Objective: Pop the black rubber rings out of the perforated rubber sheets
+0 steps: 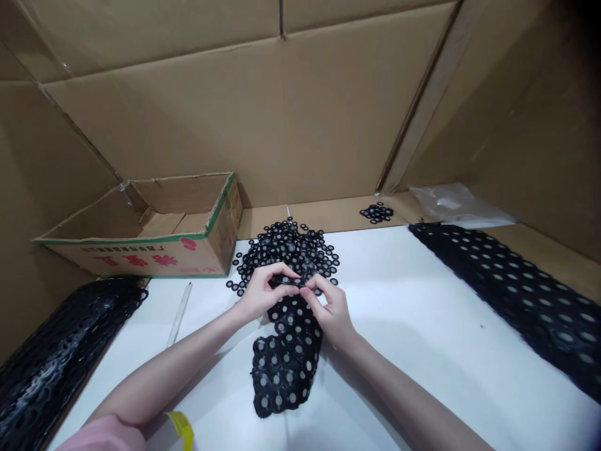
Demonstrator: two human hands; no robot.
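Nearest, a pink sleeve (106,435) shows toward the front left corner of the counter (394,338). Past it, left hand (263,291) and right hand (332,312) meet mid-counter, each grip narrow, pinching the far end of a black dotted strip (288,369), which runs toward the front edge. Loose rings (282,241) heap behind. Light fingertips and a flat strip should help.

Here's your white worktop (413,300), black rings (282,241) heaped centrally, dotted black sheet (288,369) nearer you, pale stick (179,314) left, long dotted strip (507,275) right
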